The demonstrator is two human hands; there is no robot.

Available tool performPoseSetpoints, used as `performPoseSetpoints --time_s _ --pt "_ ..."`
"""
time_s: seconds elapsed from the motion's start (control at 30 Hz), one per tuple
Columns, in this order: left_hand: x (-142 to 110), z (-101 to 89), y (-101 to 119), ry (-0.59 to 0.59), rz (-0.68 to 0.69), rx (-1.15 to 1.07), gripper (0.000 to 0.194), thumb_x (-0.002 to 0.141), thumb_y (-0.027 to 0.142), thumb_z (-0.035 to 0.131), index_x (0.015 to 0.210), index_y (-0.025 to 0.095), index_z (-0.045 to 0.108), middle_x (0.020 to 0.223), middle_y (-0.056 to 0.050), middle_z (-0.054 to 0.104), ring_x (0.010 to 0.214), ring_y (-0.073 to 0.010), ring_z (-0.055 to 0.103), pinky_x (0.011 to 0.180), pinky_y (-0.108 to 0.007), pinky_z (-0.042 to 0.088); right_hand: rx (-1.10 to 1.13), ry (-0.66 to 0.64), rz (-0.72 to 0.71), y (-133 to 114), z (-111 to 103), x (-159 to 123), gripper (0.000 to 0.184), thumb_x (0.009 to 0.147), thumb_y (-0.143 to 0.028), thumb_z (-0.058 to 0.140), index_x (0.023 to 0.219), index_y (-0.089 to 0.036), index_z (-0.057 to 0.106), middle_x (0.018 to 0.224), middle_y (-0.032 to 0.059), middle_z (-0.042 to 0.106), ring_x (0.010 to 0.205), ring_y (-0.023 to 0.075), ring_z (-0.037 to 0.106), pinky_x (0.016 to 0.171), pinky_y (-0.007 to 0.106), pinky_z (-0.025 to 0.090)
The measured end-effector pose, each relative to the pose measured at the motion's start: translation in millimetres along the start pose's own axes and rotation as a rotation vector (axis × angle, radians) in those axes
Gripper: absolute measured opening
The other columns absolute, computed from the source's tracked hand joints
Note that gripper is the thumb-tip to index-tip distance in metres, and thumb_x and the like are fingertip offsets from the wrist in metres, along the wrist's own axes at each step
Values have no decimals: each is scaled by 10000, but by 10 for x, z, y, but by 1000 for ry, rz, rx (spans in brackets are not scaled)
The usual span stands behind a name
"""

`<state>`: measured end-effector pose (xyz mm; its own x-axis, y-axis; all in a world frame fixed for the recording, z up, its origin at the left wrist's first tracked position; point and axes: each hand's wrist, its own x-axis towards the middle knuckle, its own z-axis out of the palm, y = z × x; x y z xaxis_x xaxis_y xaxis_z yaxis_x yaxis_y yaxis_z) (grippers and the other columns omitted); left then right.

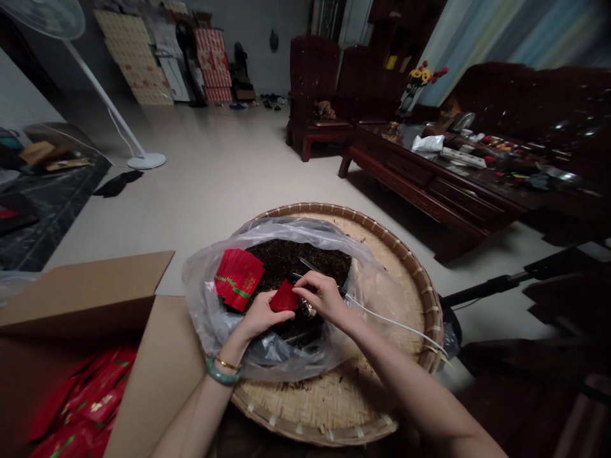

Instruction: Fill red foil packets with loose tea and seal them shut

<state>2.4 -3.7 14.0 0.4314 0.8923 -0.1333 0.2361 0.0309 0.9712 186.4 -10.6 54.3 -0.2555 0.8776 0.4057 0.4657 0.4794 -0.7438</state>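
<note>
Between my hands is a small red packet (283, 298). My left hand (261, 313) grips its lower left side, thumb toward me. The fingertips of my right hand (321, 294) pinch its upper right edge. Both hands are over a clear plastic bag (200, 280), spread wide and holding dark, loose tea-like leaves (281, 251). A fanned stack of red packets (238, 278) with green stripes lies on the leaves, left of my hands. Under the bag is a round woven bamboo tray (329, 407). Some thin dark tool near my right fingers is partly hidden.
An open cardboard box (157, 362) stands at my left with many red packets (95, 407) inside. A white cable (396, 324) crosses the tray's right side. Farther off are a wooden coffee table (405, 175) with clutter and a standing fan (146, 160).
</note>
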Motion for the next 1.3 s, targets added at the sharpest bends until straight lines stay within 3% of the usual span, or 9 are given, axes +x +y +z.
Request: performPoseSetpoints --time_s 0.27,0.4,0.53,0.6,0.7,0.8,0.93,1.13,1.3 --pt "11 -8 -77 -66 117 -17 194 636 284 716 722 112 687 616 9 604 575 -122 515 581 -223 422 -59 -119 -231 -88 -9 -43 268 861 -369 550 1063 -197 592 836 57 644 759 151 581 706 271 476" --pt "-9 -36 -2 -63 230 1 169 656 292 712 733 142 729 661 -24 668 672 -183 604 685 -278 475 -114 -242 -362 -111 15 -53 198 900 -313 480 963 -192 624 818 69 624 756 148 565 679 263 468" --pt "-15 -39 9 -15 307 12 196 629 300 734 765 158 741 748 -63 715 731 -226 643 740 -327 503 -81 -249 -421 -179 -18 -64 340 850 -406 555 1096 -172 576 896 87 631 821 165 568 733 283 471" --pt "-11 -30 -12 42 298 10 226 627 286 736 817 165 739 825 -76 729 759 -230 657 765 -339 508 -38 -180 -380 -184 -45 -62 421 825 -464 567 1124 -169 555 923 89 635 847 179 573 764 302 468" --pt "5 -14 -31 170 250 20 243 653 269 721 879 182 729 902 -80 731 818 -226 666 812 -345 504 -81 -39 -113 -85 -55 -52 258 915 -362 437 1016 -189 599 889 69 634 828 167 583 761 294 457" --pt "28 -10 -28 293 211 6 259 656 266 723 896 169 720 910 -84 730 825 -223 668 794 -329 510 -296 -237 96 89 -3 -62 166 889 -220 483 942 -182 635 871 61 626 837 164 584 760 274 443" --pt "50 -16 -27 353 190 -48 281 641 272 731 888 139 710 897 -90 730 806 -222 670 773 -326 518 -545 -602 146 194 129 -123 214 785 -269 639 979 -178 640 927 77 602 885 194 570 738 274 441" --pt "50 -18 -28 363 178 -71 304 619 299 745 871 132 709 879 -92 732 793 -217 667 771 -326 516 -668 -613 120 111 263 -184 266 731 -344 681 940 -191 620 974 78 588 903 216 553 676 272 448" --pt "47 -20 -42 376 182 -61 321 620 306 741 872 111 707 853 -102 730 767 -215 664 748 -325 517 -599 -615 144 160 297 -193 111 754 -209 611 857 -173 636 861 59 621 804 172 588 669 239 427"
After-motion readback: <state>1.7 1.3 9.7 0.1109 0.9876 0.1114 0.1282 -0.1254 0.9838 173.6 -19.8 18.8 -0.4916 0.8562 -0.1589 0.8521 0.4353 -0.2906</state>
